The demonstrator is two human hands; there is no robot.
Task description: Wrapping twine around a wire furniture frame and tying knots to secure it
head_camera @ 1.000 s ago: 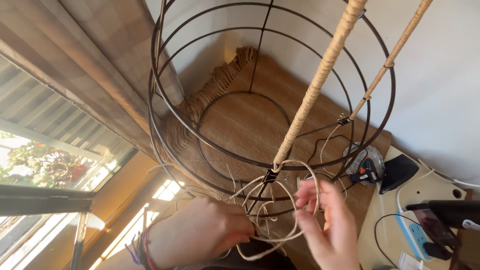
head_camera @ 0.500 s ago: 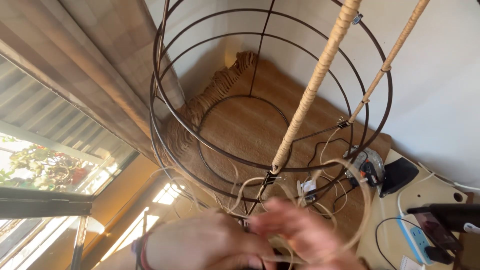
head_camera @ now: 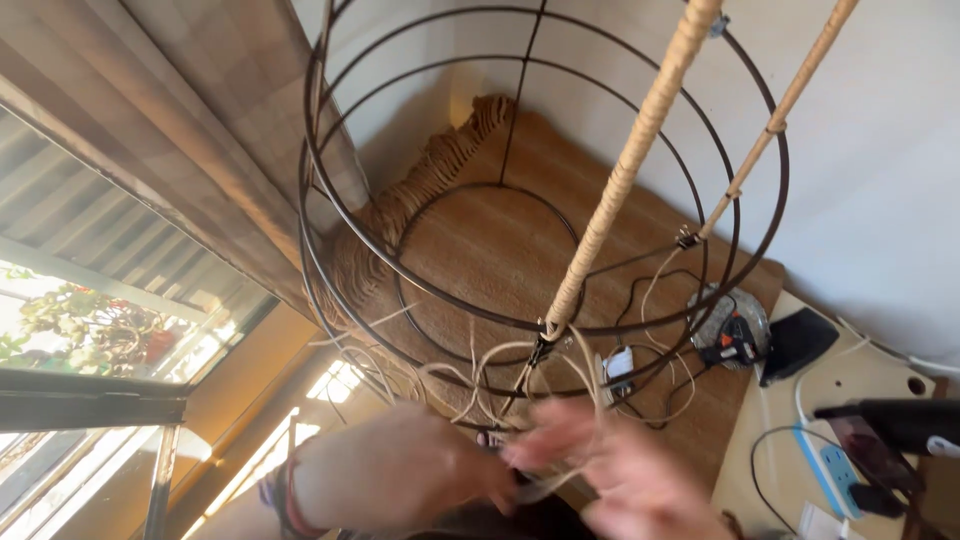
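Both hands meet at the bottom of a wire frame (head_camera: 520, 200), where the left hand (head_camera: 400, 475) pinches a pale cord (head_camera: 590, 370) beneath the wrapped rod (head_camera: 625, 170). The right hand (head_camera: 620, 470) is blurred, its grip impossible to tell.

The wire frame (head_camera: 400, 270) is dark metal, thin and smooth, with a matt brown finish. Two of its upright bars are wrapped in pale cane strip (head_camera: 640, 140) — it looks dry, slightly glossy and ribbed by the turns. Loose strands of the same fibre (head_camera: 480, 370) hang at the frame's 6 o'clock edge, stiff and straw-coloured. The left hand (head_camera: 400, 470) and the right hand (head_camera: 620, 470) are blurred; the strands between them cannot be told exactly. The mat (head_camera: 520, 240) under the frame is woven, rough and matt — coarse tan fibre. At 4 o'clock, the board (head_camera: 860, 390) looks like smooth pale wood.
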